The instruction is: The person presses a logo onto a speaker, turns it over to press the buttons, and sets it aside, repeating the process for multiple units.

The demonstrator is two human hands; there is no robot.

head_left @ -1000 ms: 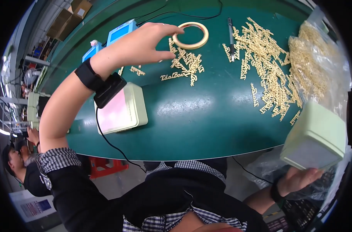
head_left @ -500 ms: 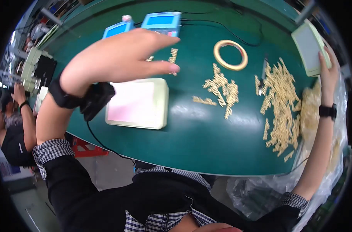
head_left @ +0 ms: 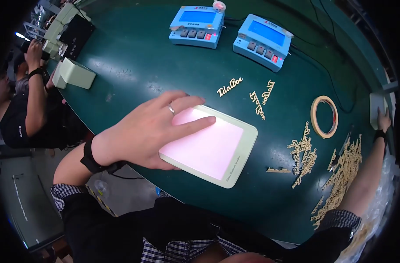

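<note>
My left hand lies across the left side of a pale green rectangular speaker with a pink-lit front panel. Its thumb is at the lower edge, some fingers bend over the upper edge, and the index finger stretches over the panel. Far off at the right rim, my right hand grips a second pale green speaker; its fingers are small and dim there. Beyond the first speaker are a few loose cream script-lettering pieces. A large heap of similar pieces lies beside my right forearm.
Two blue boxes with screens and buttons, a left one and a right one, stand at the back with black cables. A tape roll lies near a smaller heap. Another pale case and a person are left. Clear plastic wrap hangs right.
My left hand, earlier raised over the table, has come down onto the glowing speaker, which now sits at a slant. The view has swung left. My right hand stays at the second speaker.
</note>
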